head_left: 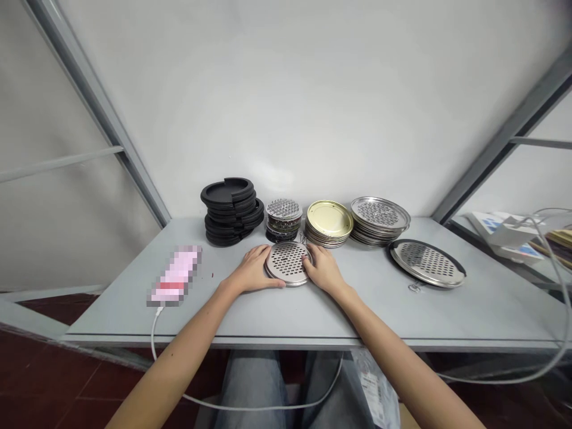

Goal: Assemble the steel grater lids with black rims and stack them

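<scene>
- Left hand [254,271], fingers spread, holding the left rim of the perforated disc [286,263], which lies between both hands
- Right hand [325,269] holding its right rim, thumb on top
- Gold lids [329,218] stacked beyond the right hand

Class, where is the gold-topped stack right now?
In the head view, the gold-topped stack stands right of centre on the table, between the small textured stack and the wide silver stack, beyond the right hand.
</scene>
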The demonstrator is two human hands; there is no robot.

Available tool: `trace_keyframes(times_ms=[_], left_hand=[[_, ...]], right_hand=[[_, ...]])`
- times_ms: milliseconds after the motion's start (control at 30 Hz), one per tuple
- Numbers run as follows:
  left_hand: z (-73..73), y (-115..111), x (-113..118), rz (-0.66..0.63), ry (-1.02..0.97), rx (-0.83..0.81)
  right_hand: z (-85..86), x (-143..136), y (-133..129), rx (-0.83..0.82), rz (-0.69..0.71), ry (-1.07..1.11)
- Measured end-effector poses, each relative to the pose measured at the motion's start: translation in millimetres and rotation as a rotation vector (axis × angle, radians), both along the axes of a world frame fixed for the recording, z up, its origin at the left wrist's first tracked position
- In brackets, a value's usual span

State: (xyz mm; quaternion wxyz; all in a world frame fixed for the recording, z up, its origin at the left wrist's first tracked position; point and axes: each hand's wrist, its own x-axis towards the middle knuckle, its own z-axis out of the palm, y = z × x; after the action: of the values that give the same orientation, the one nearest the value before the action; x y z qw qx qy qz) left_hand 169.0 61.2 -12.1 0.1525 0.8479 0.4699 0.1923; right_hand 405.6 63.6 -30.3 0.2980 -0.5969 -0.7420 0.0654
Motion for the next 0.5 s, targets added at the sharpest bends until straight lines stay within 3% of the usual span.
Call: trace_keyframes(times_ms=[233,500], left_hand=[[-2.1,1.9,-0.8,0.006,0.021,-0.027],[-5.1,2.9,-1.7,0.011,-0.019,-0.015]], right_hand=[[-2.8,1.5,2.4,0.064,0.143,0.031],[1.9,1.9,0.0,-0.013,0.145,-0.009]])
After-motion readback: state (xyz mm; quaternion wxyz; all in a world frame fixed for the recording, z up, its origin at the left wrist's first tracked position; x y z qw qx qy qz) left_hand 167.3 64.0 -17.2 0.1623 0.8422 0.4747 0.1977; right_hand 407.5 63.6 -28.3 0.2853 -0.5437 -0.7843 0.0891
